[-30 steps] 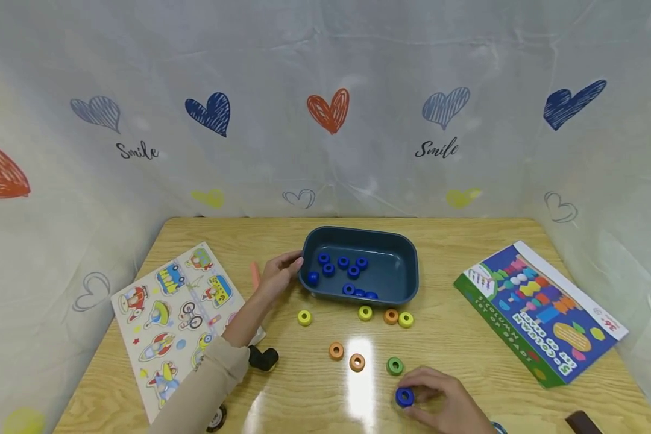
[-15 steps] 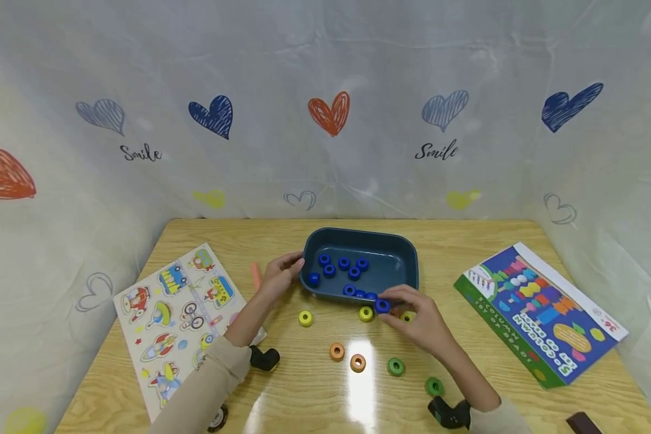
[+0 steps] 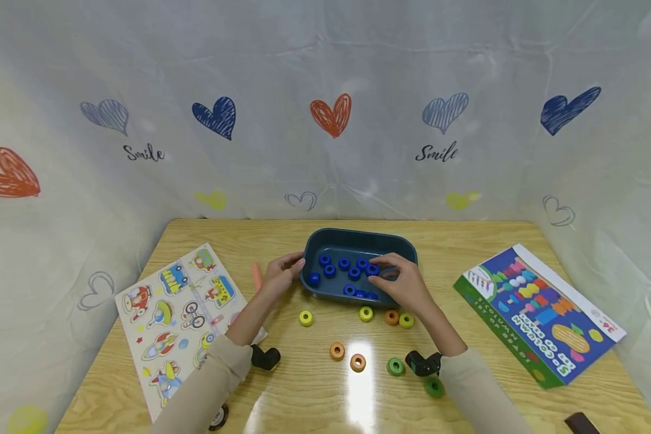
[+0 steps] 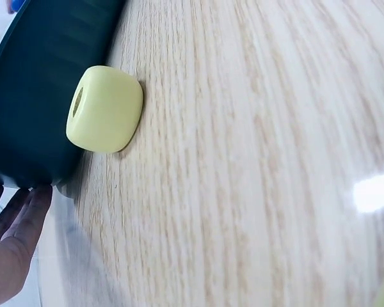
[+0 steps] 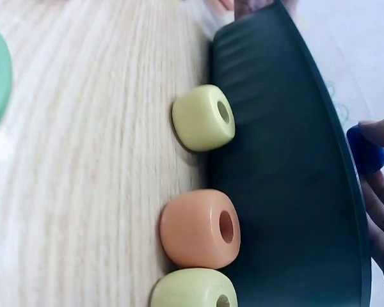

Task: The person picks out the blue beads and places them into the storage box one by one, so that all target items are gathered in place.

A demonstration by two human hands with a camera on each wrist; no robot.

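Note:
At the back middle of the table stands a dark blue-green plastic tray (image 3: pixel 396 295) with several blue beads (image 3: pixel 344 264) lying inside. My left hand (image 3: pixel 278 276) is at the tray's left end; in the left wrist view its straight fingers (image 4: pixel 29 220) touch the outer wall. Over the tray's right half, my right hand (image 3: pixel 404 282) pinches a blue bead (image 5: pixel 366 151) between thumb and fingertips, above the other beads. In front of the tray lie yellow beads (image 3: pixel 366 313) and orange beads (image 3: pixel 358 362). Nearer to me are two green beads (image 3: pixel 395 366).
A picture puzzle board (image 3: pixel 165 325) lies at the left, and a coral strip (image 3: pixel 257 276) lies beside it. A bead toy box (image 3: pixel 542 313) stands at the right. A dark brown piece (image 3: pixel 581 423) sits at the front right edge. Black wrist cameras (image 3: pixel 264 358) extend from both wrists.
My right hand has carried the blue bead from the table's front, past the tray's near rim, to above its inside. The left hand has stayed at the tray's left end.

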